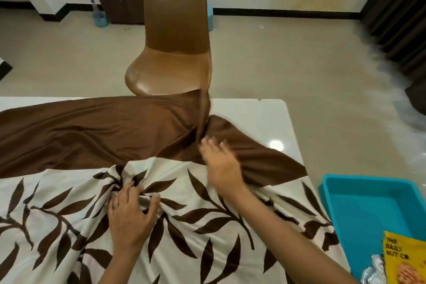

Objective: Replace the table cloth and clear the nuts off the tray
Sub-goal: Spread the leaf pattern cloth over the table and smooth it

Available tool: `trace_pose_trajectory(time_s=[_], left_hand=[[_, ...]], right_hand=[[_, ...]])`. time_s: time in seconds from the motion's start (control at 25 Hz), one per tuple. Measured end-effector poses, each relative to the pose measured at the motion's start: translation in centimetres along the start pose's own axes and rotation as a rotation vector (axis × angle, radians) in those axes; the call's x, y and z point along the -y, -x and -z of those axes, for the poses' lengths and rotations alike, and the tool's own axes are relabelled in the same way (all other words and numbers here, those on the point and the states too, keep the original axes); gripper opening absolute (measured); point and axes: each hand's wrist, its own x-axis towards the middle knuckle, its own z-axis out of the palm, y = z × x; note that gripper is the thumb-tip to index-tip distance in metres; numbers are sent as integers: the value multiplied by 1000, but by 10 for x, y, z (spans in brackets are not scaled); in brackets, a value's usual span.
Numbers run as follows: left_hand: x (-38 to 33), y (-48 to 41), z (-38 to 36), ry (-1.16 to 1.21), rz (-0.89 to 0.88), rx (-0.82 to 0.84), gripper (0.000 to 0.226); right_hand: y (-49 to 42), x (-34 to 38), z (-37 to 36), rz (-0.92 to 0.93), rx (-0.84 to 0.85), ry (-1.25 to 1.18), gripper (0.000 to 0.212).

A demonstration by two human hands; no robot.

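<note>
Left hand [129, 212] bunches the leaf-print table cloth [69, 214], its brown band running along the far edge of the table [253, 117]; right hand [219, 161] presses it flat, fingers spread.

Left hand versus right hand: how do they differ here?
The left hand bunches the leaf-print part of the table cloth with curled fingers; the right hand spreads its fingers on the brown band. The left wears a ring; the right shows none. Both touch the same cloth.
</note>
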Motion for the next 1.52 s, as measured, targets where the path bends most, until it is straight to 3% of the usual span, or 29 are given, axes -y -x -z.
trace_pose_trajectory(time_s=[0.04, 0.12, 0.16, 0.2, 0.28, 0.4, 0.52, 0.56, 0.68, 0.76, 0.84, 0.88, 0.96, 1.08, 1.16, 1.28, 1.52], left_hand=[[0, 0, 0, 22, 6, -16, 64], [-1, -2, 0, 54, -5, -50, 58], [-2, -3, -1, 63, -10, -63, 58], [-3, -4, -2, 71, -16, -73, 58], [-4, -4, -1, 88, -39, -78, 61], [-3, -2, 0, 63, -155, -23, 69], [1, -5, 1, 34, -205, 85, 74], [2, -5, 1, 25, -196, 108, 74], [2, -6, 1, 15, -143, 128, 76], [3, -7, 0, 21, -116, 121, 77], [5, -8, -1, 18, -85, 128, 79], [4, -8, -2, 16, -71, 134, 80], [2, -9, -2, 16, -54, 138, 82], [1, -9, 0, 24, -46, 153, 83], [2, -8, -2, 18, -46, 158, 83], [3, -12, -5, 10, -34, 169, 83], [-4, -35, -10, -18, -31, 172, 85]], right_hand=[[25, 31, 0, 104, 195, -151, 46], [65, 60, 12, 144, 553, -385, 47], [71, 55, 19, 124, 543, -435, 45], [67, 43, 25, 70, 413, -421, 42], [52, 5, 33, -121, 218, -215, 43], [41, -36, 36, -324, 417, 54, 54], [59, -24, 31, -197, 348, -128, 15], [58, -24, 38, -221, 318, -215, 11], [4, -69, 75, -446, 204, -401, 14], [-48, -127, 117, -555, 30, -296, 19], [-85, -175, 162, -623, -240, -77, 41], [-91, -192, 174, -637, -299, 72, 53], [-81, -197, 164, -540, -224, 236, 66], [-12, -151, 86, -424, 165, 44, 76], [35, -126, 35, -384, 347, 117, 87], [32, -136, 9, -371, 284, 226, 88], [-32, -157, 10, -351, 331, 254, 80]])
